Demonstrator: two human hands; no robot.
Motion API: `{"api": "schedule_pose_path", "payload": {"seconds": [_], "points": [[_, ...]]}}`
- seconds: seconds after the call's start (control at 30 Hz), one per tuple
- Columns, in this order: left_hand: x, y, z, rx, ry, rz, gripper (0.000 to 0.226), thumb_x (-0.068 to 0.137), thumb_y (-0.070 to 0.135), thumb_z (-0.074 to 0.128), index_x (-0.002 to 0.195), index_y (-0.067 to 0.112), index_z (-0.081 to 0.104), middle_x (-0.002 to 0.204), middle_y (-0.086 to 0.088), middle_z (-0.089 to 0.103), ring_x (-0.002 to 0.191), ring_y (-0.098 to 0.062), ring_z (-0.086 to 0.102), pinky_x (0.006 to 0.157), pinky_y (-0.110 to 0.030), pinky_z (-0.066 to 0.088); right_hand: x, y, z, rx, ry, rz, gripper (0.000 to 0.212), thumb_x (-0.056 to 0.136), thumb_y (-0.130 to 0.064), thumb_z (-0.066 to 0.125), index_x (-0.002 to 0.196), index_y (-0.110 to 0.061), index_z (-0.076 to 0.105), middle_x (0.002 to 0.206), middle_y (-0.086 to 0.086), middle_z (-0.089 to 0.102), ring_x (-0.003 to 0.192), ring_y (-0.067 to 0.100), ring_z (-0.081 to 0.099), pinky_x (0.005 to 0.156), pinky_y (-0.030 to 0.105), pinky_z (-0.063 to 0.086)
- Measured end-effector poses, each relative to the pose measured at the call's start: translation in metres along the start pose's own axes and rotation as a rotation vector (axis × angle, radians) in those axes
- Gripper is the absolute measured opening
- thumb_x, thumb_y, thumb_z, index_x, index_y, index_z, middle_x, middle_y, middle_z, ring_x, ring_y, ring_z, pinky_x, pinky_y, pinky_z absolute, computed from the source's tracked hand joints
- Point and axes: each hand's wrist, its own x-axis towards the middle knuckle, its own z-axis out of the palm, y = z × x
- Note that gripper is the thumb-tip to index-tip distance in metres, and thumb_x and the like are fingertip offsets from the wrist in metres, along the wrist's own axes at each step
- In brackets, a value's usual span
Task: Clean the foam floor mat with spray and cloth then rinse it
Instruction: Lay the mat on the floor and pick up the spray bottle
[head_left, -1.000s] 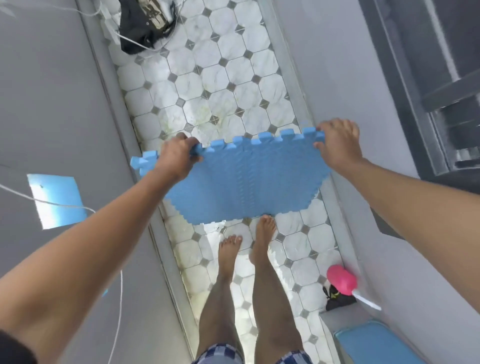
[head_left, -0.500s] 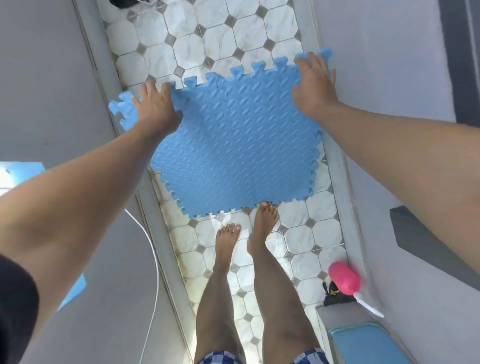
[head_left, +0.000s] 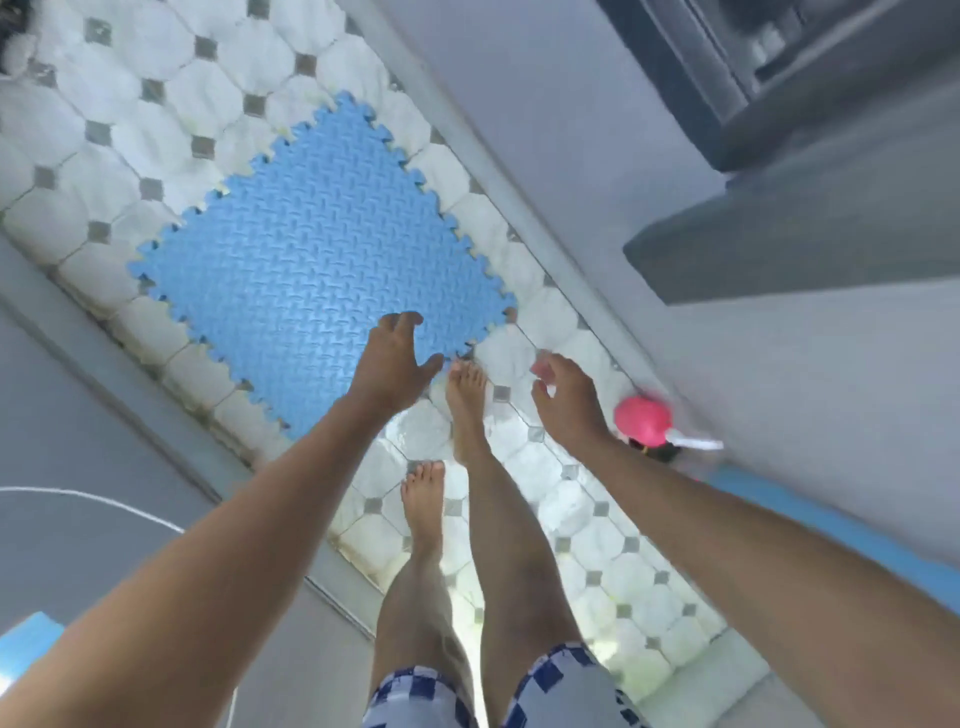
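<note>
The blue foam floor mat (head_left: 311, 270), square with jigsaw edges, lies flat on the white tiled floor strip (head_left: 156, 119). My left hand (head_left: 392, 358) hovers over the mat's near corner, fingers spread, holding nothing. My right hand (head_left: 563, 400) is open above the tiles to the right of the mat, apart from it. A pink spray bottle (head_left: 643, 420) with a white nozzle stands by the right wall, just beyond my right hand. No cloth is in view.
My bare feet (head_left: 465, 410) stand on the tiles right next to the mat's near corner. Grey walls close in the narrow strip on both sides. A blue item (head_left: 841, 535) lies at the right, and a white cable (head_left: 93, 499) runs at the left.
Both hands held the mat up by its top edge, lowered it to the floor and let go. The mat now lies flat and the view has turned to the right.
</note>
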Motion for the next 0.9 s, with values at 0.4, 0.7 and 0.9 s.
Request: {"api": "schedule_pose_path", "payload": {"seconds": [0.4, 0.7, 0.9], "points": [[-0.1, 0.088, 0.166, 0.139, -0.352, 0.264, 0.062, 0.088, 0.039, 0.076, 0.142, 0.017, 0.053, 0.14, -0.005, 0.056, 0.121, -0.024, 0.06, 0.103, -0.039, 0.049, -0.175, 0.233, 0.001, 0.427, 0.266, 0.842, 0.013, 0.076, -0.032, 0.055, 0.075, -0.024, 0.066, 0.086, 0.003, 0.074, 0.084, 0.03, 0.073, 0.076, 0.05, 0.061], [-0.032, 0.159, 0.338, 0.367, -0.438, 0.482, 0.052, 0.093, 0.035, 0.072, 0.138, 0.015, 0.057, 0.138, -0.004, 0.061, 0.097, -0.02, 0.063, 0.085, -0.024, 0.04, -0.14, 0.363, 0.005, 0.673, 0.344, 0.909, 0.02, 0.09, -0.016, 0.054, 0.076, -0.028, 0.061, 0.095, 0.011, 0.074, 0.083, 0.031, 0.073, 0.069, 0.048, 0.062], [0.03, 0.178, 0.464, 0.456, -0.442, 0.577, 0.065, 0.091, 0.033, 0.074, 0.147, 0.016, 0.047, 0.144, -0.004, 0.058, 0.127, -0.026, 0.056, 0.101, -0.037, 0.048, -0.07, 0.447, 0.029, 0.656, 0.284, 0.89, 0.034, 0.075, -0.015, 0.044, 0.096, -0.026, 0.068, 0.11, 0.014, 0.07, 0.095, 0.035, 0.071, 0.079, 0.048, 0.062]]}}
